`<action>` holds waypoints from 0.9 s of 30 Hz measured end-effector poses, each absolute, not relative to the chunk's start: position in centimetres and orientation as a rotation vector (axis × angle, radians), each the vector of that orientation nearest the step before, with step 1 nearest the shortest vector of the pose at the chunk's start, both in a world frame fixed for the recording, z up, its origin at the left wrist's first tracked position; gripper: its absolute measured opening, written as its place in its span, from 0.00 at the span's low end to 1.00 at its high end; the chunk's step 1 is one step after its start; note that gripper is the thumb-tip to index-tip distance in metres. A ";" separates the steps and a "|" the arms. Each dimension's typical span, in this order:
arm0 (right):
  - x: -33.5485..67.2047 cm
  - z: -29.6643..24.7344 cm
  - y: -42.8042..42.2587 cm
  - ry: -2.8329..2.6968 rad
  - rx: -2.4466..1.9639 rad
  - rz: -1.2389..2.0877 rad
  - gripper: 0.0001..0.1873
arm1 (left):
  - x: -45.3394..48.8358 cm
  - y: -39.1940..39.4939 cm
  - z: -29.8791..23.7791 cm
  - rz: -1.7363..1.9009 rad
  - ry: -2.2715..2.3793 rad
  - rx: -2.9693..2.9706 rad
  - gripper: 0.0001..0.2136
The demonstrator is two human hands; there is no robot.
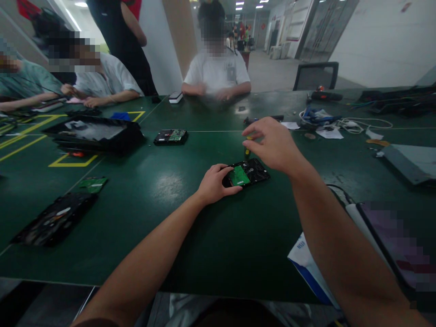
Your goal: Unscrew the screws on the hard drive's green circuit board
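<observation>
A black hard drive [258, 170] with a green circuit board [239, 175] lies on the table in front of me, board side up. My left hand [215, 184] grips its left end, with the thumb along the near edge and fingers over the far edge. Above the drive, my right hand [269, 143] has its fingers pinched round the top of a yellow and black screwdriver [247, 152]. The screwdriver stands roughly upright over the drive's far edge; its tip is too small to make out.
Another hard drive [170, 136] lies farther back, left of centre. A black tray [97, 131] and a dark drive casing [56, 218] with a loose green board [93, 183] are at left. On the right are a phone [391, 245], cables [361, 123] and a metal box [412, 161]. People sit opposite.
</observation>
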State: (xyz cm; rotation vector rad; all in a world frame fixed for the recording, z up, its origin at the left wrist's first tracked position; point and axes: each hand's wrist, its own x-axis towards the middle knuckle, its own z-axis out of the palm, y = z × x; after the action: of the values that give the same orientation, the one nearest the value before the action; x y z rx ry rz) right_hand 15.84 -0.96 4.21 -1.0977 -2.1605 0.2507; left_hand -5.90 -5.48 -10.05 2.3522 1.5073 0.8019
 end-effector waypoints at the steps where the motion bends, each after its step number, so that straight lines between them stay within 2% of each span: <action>1: 15.9 4.2 -0.9 -2.159 -1.091 0.249 0.11 | -5.9 -5.5 -10.0 0.803 1.507 2.349 0.35; 5: 16.0 4.2 -1.0 -2.164 -1.100 0.241 0.15 | -5.9 -5.5 -10.0 0.797 1.508 2.345 0.35; 15: 15.8 4.1 -0.9 -2.193 -1.166 0.090 0.08 | -5.9 -5.6 -9.9 0.795 1.509 2.346 0.35; 27: 15.6 4.2 -1.1 -2.318 -1.155 0.150 0.16 | -5.9 -5.5 -10.0 0.814 1.507 2.344 0.35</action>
State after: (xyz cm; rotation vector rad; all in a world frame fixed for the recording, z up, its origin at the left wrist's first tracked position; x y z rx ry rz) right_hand 15.64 -1.10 4.22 -1.1552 -2.3175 0.1502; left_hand -5.88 -5.53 -10.02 2.3437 1.5071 0.8141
